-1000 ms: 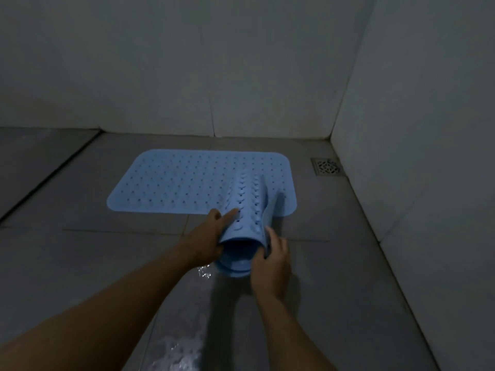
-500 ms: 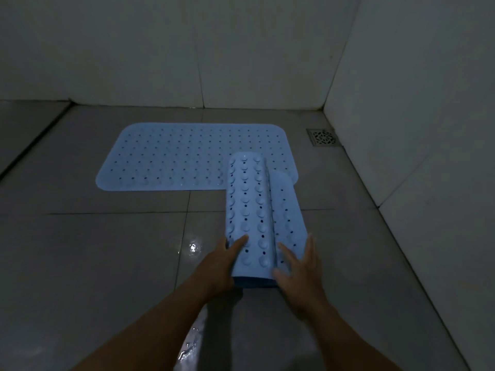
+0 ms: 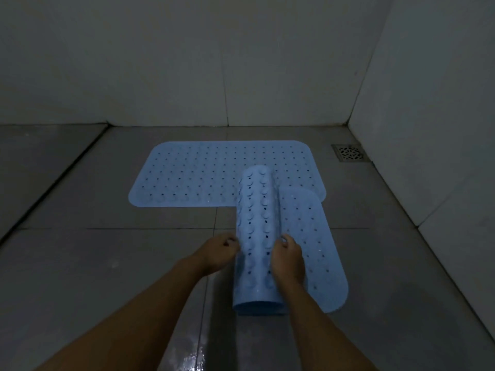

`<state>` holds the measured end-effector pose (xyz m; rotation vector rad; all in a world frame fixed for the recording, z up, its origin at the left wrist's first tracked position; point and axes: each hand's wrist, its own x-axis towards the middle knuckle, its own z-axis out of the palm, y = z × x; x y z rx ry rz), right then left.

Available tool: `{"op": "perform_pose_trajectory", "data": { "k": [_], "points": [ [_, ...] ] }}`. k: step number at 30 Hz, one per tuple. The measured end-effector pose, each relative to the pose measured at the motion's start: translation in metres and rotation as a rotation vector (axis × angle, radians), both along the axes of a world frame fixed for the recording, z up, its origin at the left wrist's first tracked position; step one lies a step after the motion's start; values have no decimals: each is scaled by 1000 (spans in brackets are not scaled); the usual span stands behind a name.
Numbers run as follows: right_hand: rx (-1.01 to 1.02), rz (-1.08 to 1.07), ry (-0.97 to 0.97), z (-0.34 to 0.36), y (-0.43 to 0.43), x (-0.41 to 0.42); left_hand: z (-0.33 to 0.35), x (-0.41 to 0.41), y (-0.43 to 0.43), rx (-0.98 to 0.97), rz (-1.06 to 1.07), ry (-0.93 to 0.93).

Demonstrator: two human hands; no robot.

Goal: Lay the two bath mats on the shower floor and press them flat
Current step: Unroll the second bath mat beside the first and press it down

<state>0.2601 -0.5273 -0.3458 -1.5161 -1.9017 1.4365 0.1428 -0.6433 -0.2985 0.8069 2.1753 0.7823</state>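
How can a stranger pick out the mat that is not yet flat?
Find the floor drain in the far right corner. Of two blue mats near it, the nearer mat is half rolled, suction cups outward; the far mat lies flat.

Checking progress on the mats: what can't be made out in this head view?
Head view, half-unrolled blue rubber mat: turns remaining in its roll, near end too dark.
Flat blue perforated mat: near edge partly hidden behind that roll.
Left hand: fingers tuck behind the roll's edge, grip unclear.
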Motion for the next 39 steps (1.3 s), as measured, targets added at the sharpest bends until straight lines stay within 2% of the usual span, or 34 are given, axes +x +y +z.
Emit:
{"op": "perform_pose_trajectory", "data": {
  "k": [3,6,11,13,18,20,22,25,30,32,36,39],
  "points": [
    [-54,98,144,-8,-15,-15,-14,-10,0,92,210,-12],
    [-17,214,79,-26,-27,-24,-36,-13,-10,195,340,-112],
    [-101,300,84,-28,-49,-39,-63,-25,-35,238,439,168],
    [-63,344,109,-25,-53,-46,-64,-32,-39,242,471,201],
    [23,404,68,-27,-57,-61,-52,-47,-50,102,552,159],
    [-69,403,67,-24,-60,-66,-52,-47,-54,94,511,153],
    [-211,393,118,-27,-61,-75,-47,-44,-55,91,457,270],
    [-229,465,141,-27,-59,-86,-45,-48,-57,94,410,476],
    [-244,459,230,-29,-52,-96,-36,-55,-68,-127,537,430],
    [-106,474,159,-32,-47,-98,-38,-56,-72,-244,484,382],
    [184,471,-140,-44,-39,-92,-47,-62,-85,-360,462,283],
    [351,547,-326,-51,-42,-87,-49,-62,-92,-443,489,484]
  ]
}}
